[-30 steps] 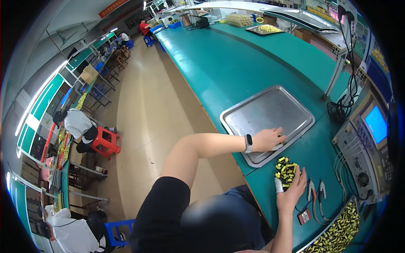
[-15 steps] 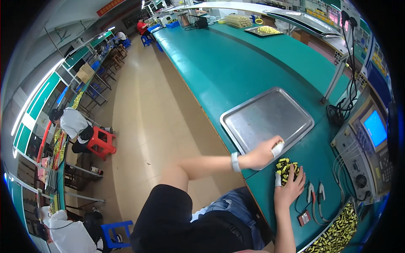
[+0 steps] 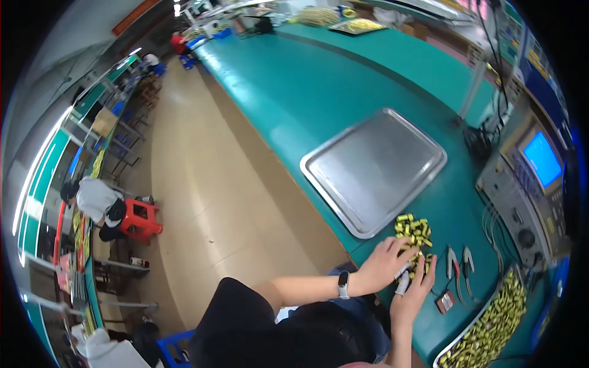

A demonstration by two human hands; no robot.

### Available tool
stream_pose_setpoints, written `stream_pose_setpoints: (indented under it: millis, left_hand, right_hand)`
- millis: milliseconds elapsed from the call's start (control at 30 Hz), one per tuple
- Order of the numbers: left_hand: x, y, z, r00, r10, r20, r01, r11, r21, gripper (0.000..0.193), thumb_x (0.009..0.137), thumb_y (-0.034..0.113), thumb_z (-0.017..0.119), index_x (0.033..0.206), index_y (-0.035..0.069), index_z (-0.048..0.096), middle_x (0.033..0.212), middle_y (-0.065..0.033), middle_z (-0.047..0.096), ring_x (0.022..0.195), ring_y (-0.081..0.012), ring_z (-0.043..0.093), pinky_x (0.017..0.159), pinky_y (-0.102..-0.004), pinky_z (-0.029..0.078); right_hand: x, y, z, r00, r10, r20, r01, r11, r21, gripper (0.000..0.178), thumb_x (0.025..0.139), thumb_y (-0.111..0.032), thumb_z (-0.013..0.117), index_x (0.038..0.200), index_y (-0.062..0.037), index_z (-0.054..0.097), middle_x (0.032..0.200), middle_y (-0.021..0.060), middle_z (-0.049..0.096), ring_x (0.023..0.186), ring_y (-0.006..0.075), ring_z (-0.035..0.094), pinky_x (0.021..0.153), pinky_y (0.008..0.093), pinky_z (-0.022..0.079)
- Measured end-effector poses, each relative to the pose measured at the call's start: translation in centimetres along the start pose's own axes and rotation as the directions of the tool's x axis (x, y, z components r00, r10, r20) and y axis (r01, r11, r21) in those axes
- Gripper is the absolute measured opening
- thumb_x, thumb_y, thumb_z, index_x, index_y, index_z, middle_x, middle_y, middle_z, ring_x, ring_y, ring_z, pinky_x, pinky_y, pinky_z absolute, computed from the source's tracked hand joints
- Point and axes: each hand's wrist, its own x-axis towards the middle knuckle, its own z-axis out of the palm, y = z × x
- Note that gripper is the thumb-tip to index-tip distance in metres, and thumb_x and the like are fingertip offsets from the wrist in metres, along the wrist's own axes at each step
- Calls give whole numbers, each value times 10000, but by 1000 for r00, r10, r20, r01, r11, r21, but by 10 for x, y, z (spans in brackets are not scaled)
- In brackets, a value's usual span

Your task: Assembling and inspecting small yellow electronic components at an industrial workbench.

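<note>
My left hand (image 3: 381, 268), with a wristband on its wrist, rests at the near left side of a small pile of yellow-and-black parts (image 3: 415, 229). Its fingers are bent and apart, with their tips among the parts. My right hand (image 3: 413, 299) lies against the pile's near right side, fingers spread and thumb apart. White covers show on some digits. The hands nearly meet, hiding part of the pile; whether a single part is pinched does not show. Just beyond the pile lies a bare metal tray (image 3: 375, 172).
A second tray (image 3: 439, 360) full of yellow-and-black parts sits at the lower right. Clip leads (image 3: 454, 267) and a small red block (image 3: 445, 302) lie near my right hand. An instrument with a blue screen (image 3: 542, 158) stands at right. A person (image 3: 98, 199) sits across the aisle.
My left hand has come back from the tray's near edge to the pile, and its fist has loosened. My right hand stays at the pile. The whole view has shifted slightly.
</note>
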Motion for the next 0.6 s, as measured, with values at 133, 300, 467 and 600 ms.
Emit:
stream_pose_setpoints:
  millis: [133, 300, 467, 600]
  left_hand:
    - [4, -5, -7, 998, 42, 54, -47, 994, 95, 590, 948, 180, 614, 1526, 119, 511, 1492, -173, 455, 1336, -389, 435, 1103, -512, 357]
    - [1, -8, -31, 969, 214, 126, -210, 977, -42, 614, 858, 232, 685, 1461, 150, 598, 1592, -135, 447, 1445, -370, 389, 1157, -541, 298]
    - [-16, -10, -17, 948, 300, 108, -280, 945, -168, 587, 824, 177, 733, 1404, 168, 642, 1543, -111, 517, 1431, -344, 425, 1174, -520, 316]
    - [-10, 0, -15, 910, 343, 231, -347, 937, -25, 599, 853, 155, 740, 1435, 114, 603, 1566, -153, 486, 1423, -373, 430, 1156, -535, 336]
  right_hand:
    - [-11, -5, -9, 995, -16, -93, 11, 998, -56, 515, 924, -21, 658, 1434, -21, 580, 1525, 255, 473, 1297, 475, 505, 1086, 525, 434]
    - [-19, -6, -12, 985, 92, -146, -88, 996, 31, 552, 800, 78, 677, 1338, -42, 643, 1307, 211, 577, 1134, 408, 585, 942, 466, 509]
    - [-25, 2, -13, 960, 186, -207, -174, 982, 74, 411, 816, 52, 723, 1219, -16, 674, 1161, 194, 602, 1055, 389, 623, 900, 442, 532]
    - [-29, 0, -24, 946, 259, -195, -245, 965, 95, 372, 773, 60, 745, 1130, -17, 673, 1138, 165, 625, 1032, 378, 632, 868, 438, 540]
